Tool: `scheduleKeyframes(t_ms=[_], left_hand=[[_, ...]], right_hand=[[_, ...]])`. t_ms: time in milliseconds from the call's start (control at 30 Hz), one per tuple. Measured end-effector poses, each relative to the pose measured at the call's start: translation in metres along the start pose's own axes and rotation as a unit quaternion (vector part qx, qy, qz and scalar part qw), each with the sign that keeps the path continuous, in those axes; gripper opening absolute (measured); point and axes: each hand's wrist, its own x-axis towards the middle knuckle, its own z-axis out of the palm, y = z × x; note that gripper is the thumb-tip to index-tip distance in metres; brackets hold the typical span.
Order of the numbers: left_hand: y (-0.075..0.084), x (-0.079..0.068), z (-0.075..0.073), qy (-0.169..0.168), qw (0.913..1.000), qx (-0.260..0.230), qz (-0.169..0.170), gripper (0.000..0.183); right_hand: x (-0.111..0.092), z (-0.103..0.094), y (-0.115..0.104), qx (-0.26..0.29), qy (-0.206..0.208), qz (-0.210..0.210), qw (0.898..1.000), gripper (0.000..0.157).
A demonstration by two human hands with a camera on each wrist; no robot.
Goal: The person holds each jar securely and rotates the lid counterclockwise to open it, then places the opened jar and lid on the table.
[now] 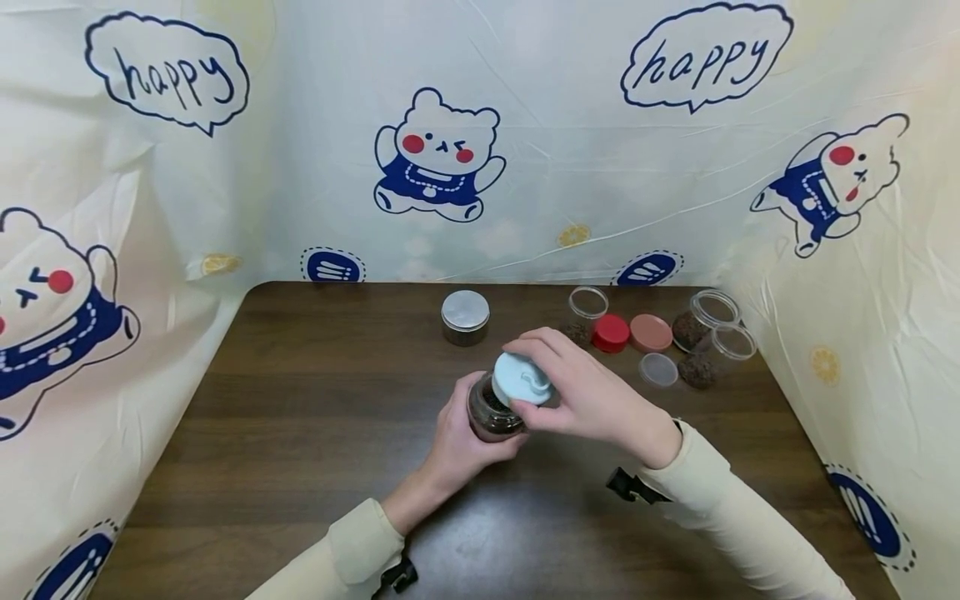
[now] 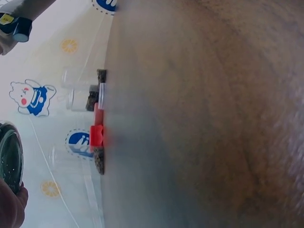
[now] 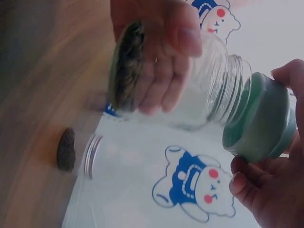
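Apparently midway through lidding or unlidding the glass jar (image 1: 489,427), with the pale-blue lid (image 1: 519,380) tilted and offset at the mouth; cannot tell from this instant whether coming off or going on. Holding the jar above the middle of the worktop (image 1: 315,417), with the left hand (image 1: 467,427) wrapped round its body; gripping the lid's rim between thumb and fingers of the right hand (image 1: 573,387). Seems to call next for a steady jar, then either levelling the lid on the threads before twisting or drawing it clear, without tipping out the dark contents (image 3: 127,71). Plenty of open room to the left and on the near side for setting down. Beyond, near the back edge, a silver-lidded jar (image 1: 465,318). Tighter toward the right edge, among open jars (image 1: 716,357), a red lid (image 1: 611,333), a pink lid (image 1: 651,333) and a clear lid (image 1: 659,371); best not swept by the right sleeve (image 1: 750,517).
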Motion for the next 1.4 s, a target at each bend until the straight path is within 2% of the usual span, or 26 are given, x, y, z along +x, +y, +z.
scheduleKeyframes(t_ms=[167,333,533,667,900,1133,1400], left_hand=[[0.002,0.002,-0.004,0.009,0.9999,-0.009,-0.011,0.087],[0.003,0.003,-0.006,0.013,0.9998,-0.008,-0.015,0.086],[0.002,0.003,-0.009,0.024,0.9997,-0.003,-0.001,0.086],[0.001,0.002,-0.012,0.029,0.9996,0.003,0.005,0.087],[0.002,0.001,-0.013,0.025,0.9996,0.009,0.002,0.089],[0.002,-0.001,-0.013,0.023,0.9997,0.007,-0.003,0.088],[0.001,-0.001,-0.013,0.020,0.9998,0.008,-0.003,0.088]], right_hand=[[-0.015,-0.008,0.015,-0.018,0.033,0.029,0.999,0.056],[-0.038,-0.013,0.040,-0.046,0.049,0.068,0.995,0.054],[-0.069,-0.016,0.078,-0.072,0.021,0.131,0.989,0.054],[-0.083,-0.017,0.101,-0.076,-0.007,0.177,0.981,0.055],[-0.095,-0.012,0.135,-0.076,-0.047,0.234,0.968,0.056],[-0.100,0.000,0.162,-0.084,-0.048,0.249,0.964,0.056],[-0.103,0.010,0.176,-0.116,-0.073,0.260,0.956,0.051]])
